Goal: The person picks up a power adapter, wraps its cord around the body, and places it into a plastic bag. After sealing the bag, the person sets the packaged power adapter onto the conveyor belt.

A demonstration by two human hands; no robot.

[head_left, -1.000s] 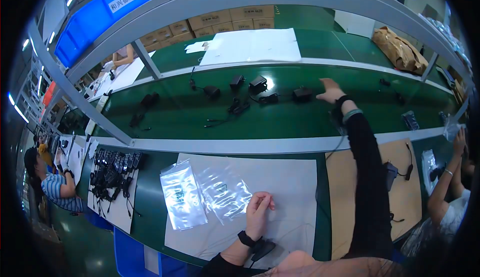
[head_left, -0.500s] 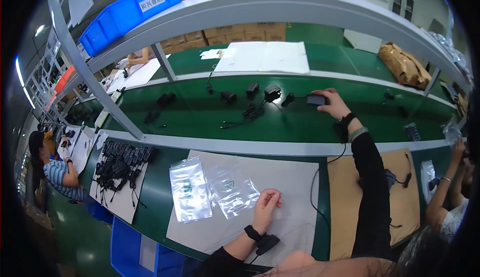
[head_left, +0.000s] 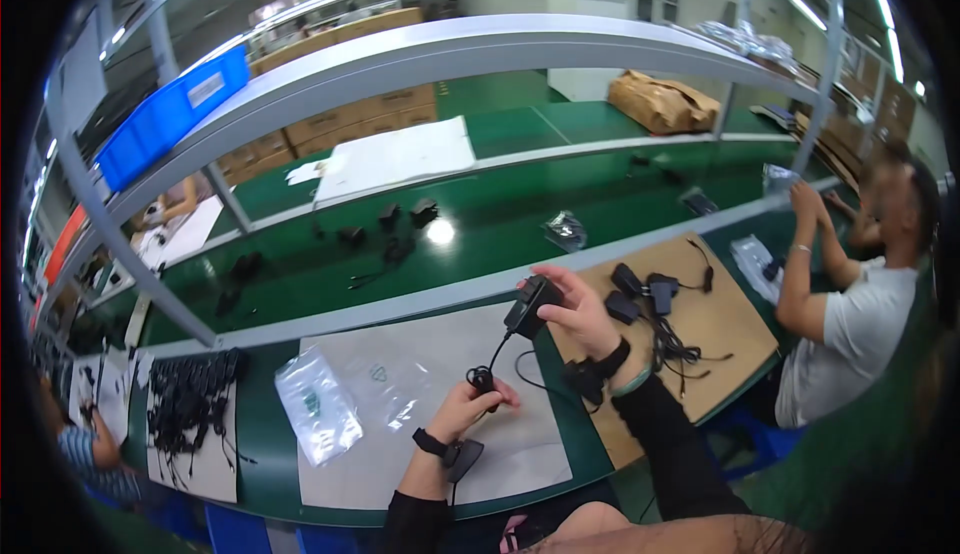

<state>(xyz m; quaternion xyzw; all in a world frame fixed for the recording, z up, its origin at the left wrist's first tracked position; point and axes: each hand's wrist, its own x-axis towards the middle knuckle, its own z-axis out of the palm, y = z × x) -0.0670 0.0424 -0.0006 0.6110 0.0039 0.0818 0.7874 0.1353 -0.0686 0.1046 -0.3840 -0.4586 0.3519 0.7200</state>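
Above the grey sheet (head_left: 440,474), my right hand (head_left: 585,316) grips a black power adapter (head_left: 529,308) between thumb and fingers. Its thin cord runs down to a coiled cable bundle (head_left: 481,381), which my left hand (head_left: 466,410) pinches with closed fingers. A stack of clear plastic bags (head_left: 318,409) lies on the sheet left of my left hand, with another clear bag (head_left: 392,382) flat beside it. Each of my wrists wears a black strap with a small dark device; a wire trails from the right one.
Several adapters with cords (head_left: 660,294) lie on a brown board (head_left: 730,344) to the right. Many more (head_left: 190,404) are piled at left. A green conveyor (head_left: 500,199) runs behind, under a metal shelf with a blue bin (head_left: 170,124). A co-worker (head_left: 860,324) sits at right.
My right hand has come back from the conveyor with an adapter, and my left hand now holds its cable. The view has swung right, showing a co-worker and a bagged item on the conveyor.
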